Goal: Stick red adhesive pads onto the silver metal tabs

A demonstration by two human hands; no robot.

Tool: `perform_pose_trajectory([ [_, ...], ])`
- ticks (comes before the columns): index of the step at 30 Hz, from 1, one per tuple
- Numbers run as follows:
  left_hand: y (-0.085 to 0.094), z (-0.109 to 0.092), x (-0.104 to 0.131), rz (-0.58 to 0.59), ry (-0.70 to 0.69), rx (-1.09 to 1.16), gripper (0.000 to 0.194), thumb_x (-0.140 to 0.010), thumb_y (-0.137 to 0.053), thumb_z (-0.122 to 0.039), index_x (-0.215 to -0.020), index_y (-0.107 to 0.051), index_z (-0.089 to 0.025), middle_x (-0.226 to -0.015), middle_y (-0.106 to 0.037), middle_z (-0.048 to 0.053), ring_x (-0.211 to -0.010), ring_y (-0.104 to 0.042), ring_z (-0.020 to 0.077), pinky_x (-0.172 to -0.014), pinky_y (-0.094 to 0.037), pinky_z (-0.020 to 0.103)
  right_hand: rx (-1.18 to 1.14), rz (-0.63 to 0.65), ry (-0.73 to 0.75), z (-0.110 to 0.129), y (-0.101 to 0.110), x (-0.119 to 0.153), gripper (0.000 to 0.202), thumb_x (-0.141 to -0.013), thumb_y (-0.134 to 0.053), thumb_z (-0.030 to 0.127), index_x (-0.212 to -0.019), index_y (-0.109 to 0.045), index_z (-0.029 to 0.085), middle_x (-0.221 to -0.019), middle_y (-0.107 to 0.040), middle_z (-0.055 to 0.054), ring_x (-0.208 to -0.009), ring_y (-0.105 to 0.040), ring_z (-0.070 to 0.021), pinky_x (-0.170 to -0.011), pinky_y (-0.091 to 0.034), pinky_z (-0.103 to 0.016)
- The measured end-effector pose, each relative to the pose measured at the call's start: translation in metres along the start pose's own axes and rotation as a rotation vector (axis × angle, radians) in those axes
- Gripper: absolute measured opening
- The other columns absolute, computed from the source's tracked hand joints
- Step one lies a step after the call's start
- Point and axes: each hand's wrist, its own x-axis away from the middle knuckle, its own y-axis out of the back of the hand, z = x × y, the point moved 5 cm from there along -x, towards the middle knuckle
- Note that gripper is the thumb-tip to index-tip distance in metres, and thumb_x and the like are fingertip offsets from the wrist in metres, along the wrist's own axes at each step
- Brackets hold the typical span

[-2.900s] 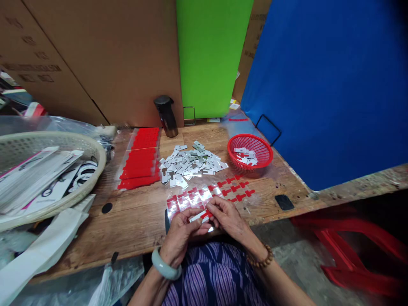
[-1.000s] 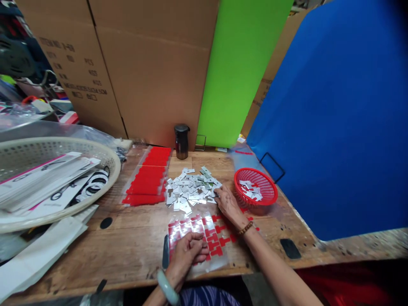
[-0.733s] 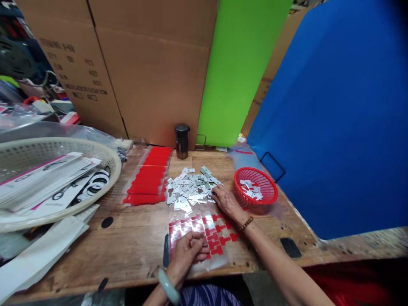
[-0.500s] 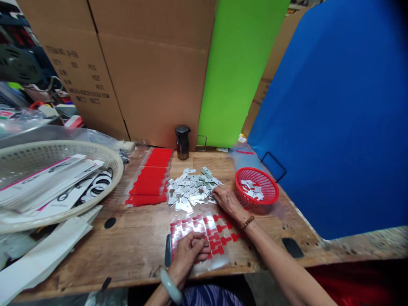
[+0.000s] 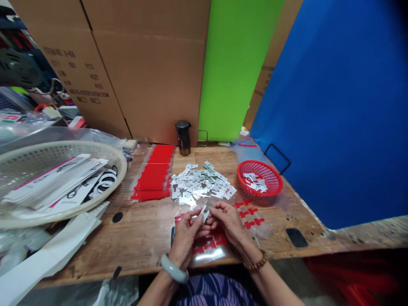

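"Metal plate up between your hands! What's far left?"

"Your pale basket of cards, then red strips on the surface."

"And your grip?"

"Left hand nearly closed, pinching the plate; right hand pinching its other end, just before the loose pile. Red basket sits rightmost, holding pieces!"

both hands, left and right, hold a small metal piece above the sheet of red stickers; beyond lies the pile of metal pieces, left of the red basket.
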Motion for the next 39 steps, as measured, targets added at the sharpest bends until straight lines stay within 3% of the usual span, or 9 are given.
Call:
perform_pose_trajectory([
  [5,-0.002,-0.002,0.007,0.091,0.006,-0.039,0.027,-0.063,-0.074,-0.03,-0.075,-0.063,-0.009,-0.064,-0.065,0.005,-0.045,-0.053,0.0053,-0.044,-0.042,0.015,-0.205,0.086,-0.016,-0.005,-0.004,0.021,0.03,-0.067,-0.072,0.035,-0.081,-0.056,0.015,-0.059,-0.062,0.002,-0.048,-0.056,-0.008,-0.045,-0.044,-0.017],
  [9,-0.007,-0.001,0.016,0.216,0.06,-0.068,0.024,-0.067,-0.071,-0.031,-0.074,-0.065,-0.009,-0.069,-0.065,0.006,-0.045,-0.049,0.0033,-0.042,-0.037,0.015,-0.278,0.161,-0.029,-0.006,0.003,0.03,0.037,-0.067,-0.073,0.03,-0.098,-0.057,0.018,-0.07,-0.062,0.002,-0.058,-0.058,-0.0094,-0.052,-0.044,-0.019],
  [13,-0.013,0.002,0.022,0.309,0.134,-0.077,0.022,-0.07,-0.069,-0.03,-0.072,-0.066,-0.008,-0.069,-0.062,0.005,-0.044,-0.045,0.0017,-0.041,-0.033,0.014,-0.318,0.219,-0.047,-0.006,0.006,0.039,0.032,-0.068,-0.072,0.031,-0.094,-0.058,0.018,-0.07,-0.06,0.002,-0.058,-0.057,-0.0094,-0.056,-0.043,-0.021],
  [24,-0.011,0.016,0.023,0.363,0.221,-0.08,0.018,-0.072,-0.068,-0.026,-0.07,-0.064,-0.008,-0.066,-0.06,0.002,-0.039,-0.04,-0.0011,-0.037,-0.026,0.012,-0.318,0.142,0.025,-0.015,0.005,0.055,0.027,-0.072,-0.068,0.037,-0.087,-0.056,0.018,-0.069,-0.056,0.002,-0.058,-0.055,-0.009,-0.058,-0.043,-0.021],
  [28,-0.005,0.019,0.016,0.282,0.19,-0.112,0.017,-0.071,-0.068,-0.024,-0.069,-0.061,-0.009,-0.064,-0.062,0.003,-0.037,-0.041,-0.0009,-0.035,-0.027,0.011,-0.142,0.091,0.07,-0.012,0.02,0.055,0.032,-0.076,-0.064,0.036,-0.101,-0.053,0.019,-0.081,-0.06,0.0,-0.064,-0.057,-0.0101,-0.062,-0.045,-0.023],
  [30,0.0,0.022,0.011,0.21,0.189,-0.099,0.016,-0.07,-0.068,-0.022,-0.067,-0.058,-0.01,-0.06,-0.062,0.002,-0.036,-0.043,0.0,-0.035,-0.03,0.01,-0.018,-0.04,0.102,-0.009,0.041,0.055,0.035,-0.077,-0.062,0.037,-0.105,-0.051,0.02,-0.082,-0.06,-0.001,-0.062,-0.057,-0.0104,-0.06,-0.045,-0.023],
  [34,0.008,0.027,0.002,0.097,0.213,-0.071,0.008,-0.073,-0.063,-0.012,-0.07,-0.056,-0.01,-0.066,-0.066,0.007,-0.05,-0.06,0.0079,-0.049,-0.049,0.016,0.316,-0.337,0.115,-0.007,0.085,0.057,0.021,-0.079,-0.055,0.038,-0.084,-0.056,0.017,-0.059,-0.054,0.002,-0.051,-0.05,-0.0108,-0.052,-0.041,-0.023],
  [36,0.01,0.03,-0.002,0.066,0.216,-0.067,0.003,-0.077,-0.058,-0.009,-0.075,-0.056,-0.01,-0.071,-0.068,0.01,-0.056,-0.064,0.0107,-0.056,-0.053,0.019,0.471,-0.339,0.134,-0.01,0.091,0.059,0.017,-0.079,-0.054,0.033,-0.078,-0.057,0.017,-0.061,-0.055,0.001,-0.056,-0.051,-0.0127,-0.055,-0.041,-0.025],
  [39,0.009,0.033,-0.007,0.043,0.201,-0.072,0.003,-0.08,-0.054,-0.006,-0.08,-0.055,-0.009,-0.073,-0.069,0.011,-0.055,-0.065,0.0106,-0.056,-0.054,0.019,0.666,-0.279,0.195,-0.01,0.083,0.063,0.011,-0.08,-0.051,0.025,-0.077,-0.06,0.018,-0.072,-0.059,-0.002,-0.068,-0.053,-0.0156,-0.064,-0.041,-0.027],
])
